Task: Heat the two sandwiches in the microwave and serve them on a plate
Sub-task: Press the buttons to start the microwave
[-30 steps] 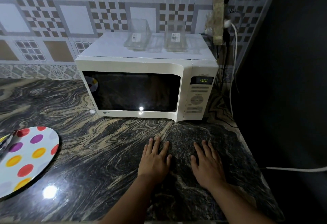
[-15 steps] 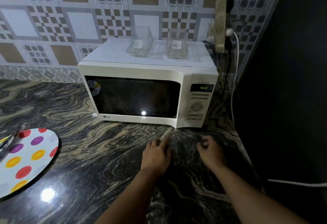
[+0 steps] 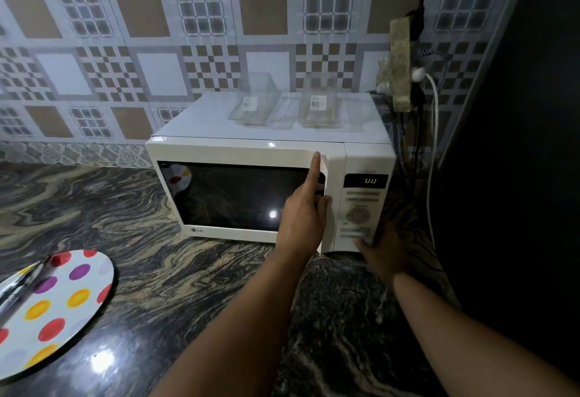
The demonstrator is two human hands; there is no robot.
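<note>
Patterned tiles back a dark marbled worktop (image 3: 131, 239) in a dim kitchen corner. Left hand (image 3: 306, 211): forefinger straight against the right edge of the microwave door (image 3: 241, 196), other fingers curled at the door's recessed edge. Right hand (image 3: 384, 246) is blurred low by the control panel (image 3: 361, 208); its fingers cannot be told. The sandwiches are not visible, presumably behind the closed dark window. The LG microwave (image 3: 270, 148) looks heavy and stiff; the door should swing if pulled at that right edge. The dotted plate (image 3: 59, 312) waits far left, smooth and likely slippery.
</note>
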